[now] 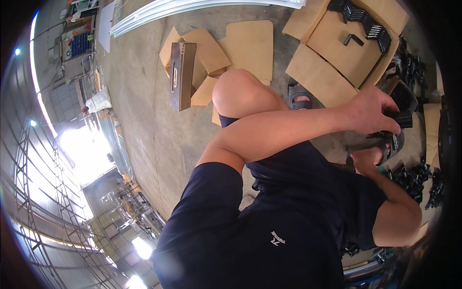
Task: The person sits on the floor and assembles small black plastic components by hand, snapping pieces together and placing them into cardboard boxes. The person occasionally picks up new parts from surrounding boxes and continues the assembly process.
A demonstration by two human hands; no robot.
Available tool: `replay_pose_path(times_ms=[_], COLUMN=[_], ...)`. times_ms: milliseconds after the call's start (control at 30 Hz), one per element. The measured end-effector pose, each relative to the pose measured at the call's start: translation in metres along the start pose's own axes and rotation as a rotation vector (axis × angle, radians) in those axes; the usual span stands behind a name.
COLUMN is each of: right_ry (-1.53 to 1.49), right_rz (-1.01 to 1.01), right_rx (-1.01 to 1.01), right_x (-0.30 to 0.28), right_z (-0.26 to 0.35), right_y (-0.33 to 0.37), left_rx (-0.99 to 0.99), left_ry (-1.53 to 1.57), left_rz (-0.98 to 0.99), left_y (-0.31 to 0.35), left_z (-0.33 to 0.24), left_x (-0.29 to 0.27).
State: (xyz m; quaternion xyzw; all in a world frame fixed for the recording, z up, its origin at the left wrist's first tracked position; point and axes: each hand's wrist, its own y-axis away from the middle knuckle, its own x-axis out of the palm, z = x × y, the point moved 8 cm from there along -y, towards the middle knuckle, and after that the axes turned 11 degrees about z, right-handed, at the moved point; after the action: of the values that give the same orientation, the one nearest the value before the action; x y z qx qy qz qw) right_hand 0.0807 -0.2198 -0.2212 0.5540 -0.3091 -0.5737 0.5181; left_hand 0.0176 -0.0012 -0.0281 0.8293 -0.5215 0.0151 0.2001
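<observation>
My left hand (373, 111) reaches across to the right, thumb and fingers closed on a black angled piece (404, 119). Lower down, beside my sandalled foot, my right hand (366, 158) looks curled. Its fingertips are mostly hidden, and I cannot make out what they hold. Beyond my left hand stands an open cardboard box (337, 55). Rows of black angled pieces (356, 15) line its far side, and a single black L-shaped piece (353, 40) lies on its cardboard bottom.
Heaps of black parts (411, 183) lie on the floor at the right. Another open carton (207, 50) with a long brown box (182, 77) stands beyond my left knee, near a flat cardboard sheet (250, 48). Long white strips (192, 12) lie at the far edge.
</observation>
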Motion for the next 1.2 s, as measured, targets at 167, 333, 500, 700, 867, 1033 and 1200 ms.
replay_pose_path(times_ms=[167, 333, 500, 700, 867, 1033, 1200], right_ry=[0.052, -0.25, -0.881, -0.318, -0.207, -0.24, -0.325], right_rz=[0.043, -0.083, -1.177, -0.959, -0.777, -0.659, -0.669], right_rx=[-0.027, 0.022, 0.261, 0.479, 0.572, 0.64, 0.564], right_x=[0.007, -0.085, -0.279, -0.213, -0.218, -0.222, -0.225], right_z=[0.011, -0.044, -0.176, -0.232, -0.234, -0.242, -0.247], right_y=[-0.015, 0.076, 0.225, -0.002, -0.067, -0.107, -0.112], left_rx=[0.016, 0.141, 0.195, 0.117, 0.127, 0.116, 0.118], left_ry=[0.012, 0.332, 0.341, 0.279, 0.335, 0.366, 0.415], left_rz=[-0.101, -0.255, -0.405, -0.363, -0.433, -0.44, -0.415], left_y=[-0.006, 0.001, 0.02, 0.019, 0.02, 0.015, 0.01], left_z=[-0.008, -0.048, -0.079, -0.082, -0.084, -0.082, -0.077], left_x=[-0.014, -0.064, -0.106, -0.102, -0.104, -0.11, -0.114])
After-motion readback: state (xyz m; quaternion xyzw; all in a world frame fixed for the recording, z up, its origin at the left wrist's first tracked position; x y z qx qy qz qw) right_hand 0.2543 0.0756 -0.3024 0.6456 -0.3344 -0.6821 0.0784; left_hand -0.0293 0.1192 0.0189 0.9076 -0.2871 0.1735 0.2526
